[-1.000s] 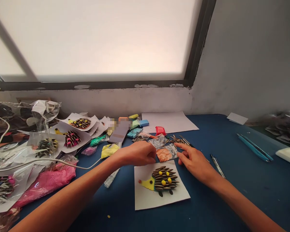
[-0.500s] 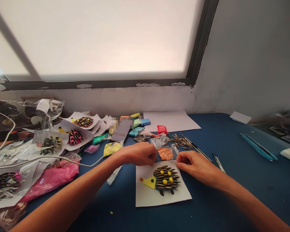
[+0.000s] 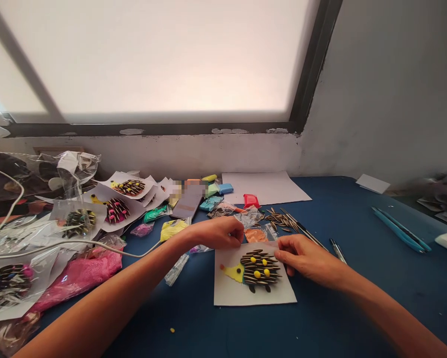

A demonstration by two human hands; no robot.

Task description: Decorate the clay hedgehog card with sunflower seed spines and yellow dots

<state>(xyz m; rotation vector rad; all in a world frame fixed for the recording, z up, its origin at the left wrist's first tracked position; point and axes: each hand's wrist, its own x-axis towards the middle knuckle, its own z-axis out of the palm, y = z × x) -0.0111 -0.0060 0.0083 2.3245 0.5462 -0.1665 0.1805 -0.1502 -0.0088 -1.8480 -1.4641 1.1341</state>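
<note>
A white card [image 3: 226, 293] lies in front of me with a hedgehog figure [image 3: 260, 271] on it. Its face is yellow clay, its back is covered in striped seeds, and several yellow dots sit among them. My left hand [image 3: 223, 231] is closed at the card's top left edge, its fingertips partly hidden by the hand itself. At the top right corner, my right hand [image 3: 301, 256] pinches the card between thumb and fingers.
Bags of coloured clay, such as a yellow one [image 3: 174, 229], lie beyond my hands near loose seeds [image 3: 283, 220]. Finished hedgehog cards [image 3: 115, 211] and a pink bag [image 3: 83, 276] crowd the left. Pens [image 3: 337, 250] and blue tweezers [image 3: 400, 231] rest on the right.
The card has shifted slightly away from me and to the right, and turned a little straighter. Both hands moved with it; the right hand's fingers now wrap its right corner.
</note>
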